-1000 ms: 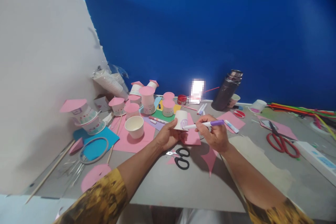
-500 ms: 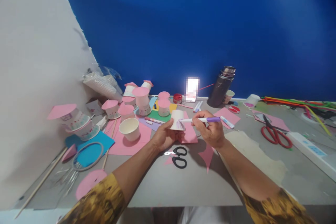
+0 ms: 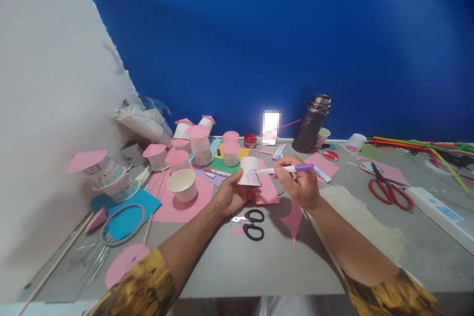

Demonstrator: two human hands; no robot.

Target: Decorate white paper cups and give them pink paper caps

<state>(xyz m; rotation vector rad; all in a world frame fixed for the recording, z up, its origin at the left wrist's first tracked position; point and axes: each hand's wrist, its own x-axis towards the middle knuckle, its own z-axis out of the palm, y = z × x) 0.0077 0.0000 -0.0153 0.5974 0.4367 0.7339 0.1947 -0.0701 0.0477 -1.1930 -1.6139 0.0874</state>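
Observation:
A white paper cup (image 3: 249,165), turned upside down, is gripped by its lower edge in my left hand (image 3: 231,195). Purple strokes cover part of its side. Between the fingers of my right hand (image 3: 298,185) is a white marker with a purple end (image 3: 289,169), its tip at or very near the marked side of the cup. Black-handled scissors (image 3: 254,224) lie on the table below my left hand. A pink paper scrap (image 3: 293,222) lies under my right wrist.
Several decorated cups with pink paper tops (image 3: 202,145) stand at the left, near an upright open cup (image 3: 182,185). A dark flask (image 3: 311,126) stands at the back. Red-handled scissors (image 3: 390,192) and a white power strip (image 3: 440,215) lie at the right.
More purple strokes show on the cup's side. The marker and my right hand have shifted slightly to the right; the left hand still holds the cup.

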